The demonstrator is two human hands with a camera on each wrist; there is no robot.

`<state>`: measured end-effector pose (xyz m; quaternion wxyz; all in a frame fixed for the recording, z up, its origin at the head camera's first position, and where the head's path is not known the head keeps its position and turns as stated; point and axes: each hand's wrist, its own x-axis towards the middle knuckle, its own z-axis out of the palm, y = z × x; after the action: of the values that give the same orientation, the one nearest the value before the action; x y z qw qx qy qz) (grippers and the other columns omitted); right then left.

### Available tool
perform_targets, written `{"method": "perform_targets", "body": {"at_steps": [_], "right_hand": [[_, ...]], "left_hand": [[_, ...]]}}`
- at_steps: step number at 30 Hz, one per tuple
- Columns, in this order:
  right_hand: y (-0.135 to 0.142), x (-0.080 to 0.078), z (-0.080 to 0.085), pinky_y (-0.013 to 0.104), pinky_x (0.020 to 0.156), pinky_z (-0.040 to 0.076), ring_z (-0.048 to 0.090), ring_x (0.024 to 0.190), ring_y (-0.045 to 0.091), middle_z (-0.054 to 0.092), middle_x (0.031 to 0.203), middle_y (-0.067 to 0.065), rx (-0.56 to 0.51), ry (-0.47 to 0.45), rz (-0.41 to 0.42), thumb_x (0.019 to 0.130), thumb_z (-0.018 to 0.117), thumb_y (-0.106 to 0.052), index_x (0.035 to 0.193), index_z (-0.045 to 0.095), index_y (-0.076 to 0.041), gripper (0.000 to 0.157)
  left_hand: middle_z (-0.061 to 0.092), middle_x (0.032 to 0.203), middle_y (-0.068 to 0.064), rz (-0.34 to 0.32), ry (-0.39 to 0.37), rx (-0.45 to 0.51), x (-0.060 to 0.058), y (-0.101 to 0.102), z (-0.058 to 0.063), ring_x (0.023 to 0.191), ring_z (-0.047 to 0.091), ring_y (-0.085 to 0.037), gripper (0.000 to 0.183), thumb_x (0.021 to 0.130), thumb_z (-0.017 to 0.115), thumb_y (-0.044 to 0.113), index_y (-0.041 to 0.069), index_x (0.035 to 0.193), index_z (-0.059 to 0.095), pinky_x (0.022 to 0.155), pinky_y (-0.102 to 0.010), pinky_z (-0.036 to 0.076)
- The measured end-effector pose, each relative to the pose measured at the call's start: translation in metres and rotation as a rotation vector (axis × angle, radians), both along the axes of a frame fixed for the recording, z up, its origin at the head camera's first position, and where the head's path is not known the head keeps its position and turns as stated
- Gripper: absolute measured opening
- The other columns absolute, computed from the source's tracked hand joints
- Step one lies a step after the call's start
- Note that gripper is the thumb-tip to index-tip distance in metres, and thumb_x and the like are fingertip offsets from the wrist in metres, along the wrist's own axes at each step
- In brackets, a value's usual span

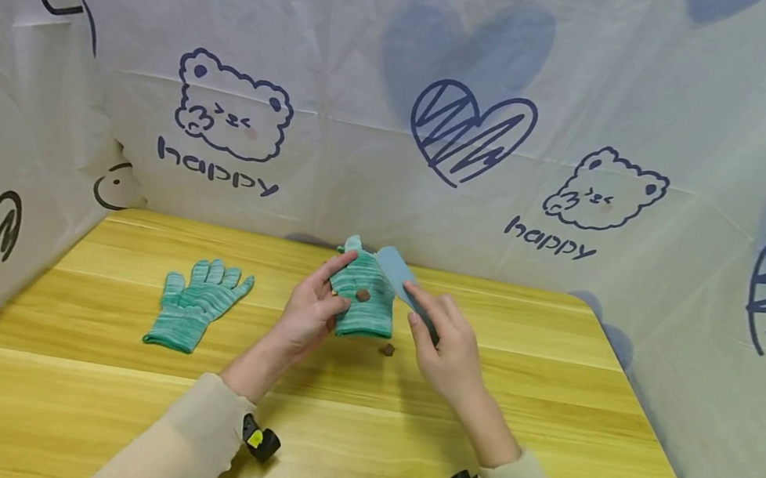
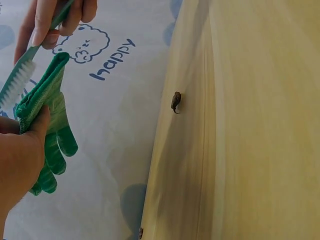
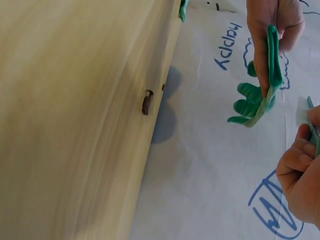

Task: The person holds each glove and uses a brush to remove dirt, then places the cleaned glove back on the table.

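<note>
My left hand (image 1: 309,311) holds a green-and-white knit glove (image 1: 365,317) up over the table, cuff toward me, gripping it along its left side. A brown spot (image 1: 362,295) shows on the glove's face. My right hand (image 1: 448,349) grips a blue-green brush (image 1: 395,268) by its handle, the forefinger stretched along its back. In the left wrist view, the white bristles (image 2: 17,85) face the glove, close beside its cuff. The right wrist view shows the glove (image 3: 272,60) nearly edge-on, apart from my right hand (image 3: 305,180).
A second matching glove (image 1: 194,304) lies flat on the wooden table (image 1: 531,429) to the left. A small dark brown lump (image 1: 387,349) sits on the table below the held glove. Behind the table hangs a white cloth (image 1: 350,156) with printed drawings.
</note>
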<state>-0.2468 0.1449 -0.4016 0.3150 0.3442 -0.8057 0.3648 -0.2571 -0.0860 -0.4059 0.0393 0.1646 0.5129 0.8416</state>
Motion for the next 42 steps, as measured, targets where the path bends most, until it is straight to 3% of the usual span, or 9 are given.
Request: {"method": "perform_targets", "body": {"at_steps": [7, 17, 42], "right_hand": [[-0.007, 0.003, -0.004, 0.023, 0.053, 0.039, 0.044, 0.064, 0.011, 0.060, 0.092, 0.005, 0.091, 0.063, 0.028, 0.095, 0.069, 0.001, 0.139, 0.066, -0.010, 0.045], [-0.007, 0.003, -0.008, 0.019, 0.049, 0.036, 0.041, 0.061, 0.007, 0.058, 0.093, 0.002, 0.225, 0.087, 0.021, 0.096, 0.070, -0.005, 0.137, 0.068, -0.014, 0.043], [0.000, -0.004, -0.011, 0.023, 0.047, 0.035, 0.045, 0.062, 0.010, 0.062, 0.092, 0.006, 0.120, 0.027, -0.126, 0.098, 0.068, -0.004, 0.138, 0.069, -0.013, 0.041]], "left_hand": [[0.030, 0.163, -0.018, 0.005, 0.005, 0.010, 0.000, 0.001, -0.001, 0.120, 0.050, -0.015, 0.081, 0.090, 0.037, -0.022, 0.005, 0.165, 0.023, 0.083, -0.023, 0.054], [0.030, 0.162, -0.019, 0.011, 0.009, 0.005, 0.001, 0.001, 0.000, 0.114, 0.050, -0.013, 0.084, 0.087, 0.036, -0.022, 0.004, 0.165, 0.023, 0.078, -0.020, 0.050], [0.034, 0.159, -0.019, 0.015, -0.033, 0.009, 0.001, 0.001, 0.000, 0.103, 0.052, -0.015, 0.082, 0.090, 0.037, -0.021, 0.007, 0.165, 0.025, 0.072, -0.022, 0.052]]}}
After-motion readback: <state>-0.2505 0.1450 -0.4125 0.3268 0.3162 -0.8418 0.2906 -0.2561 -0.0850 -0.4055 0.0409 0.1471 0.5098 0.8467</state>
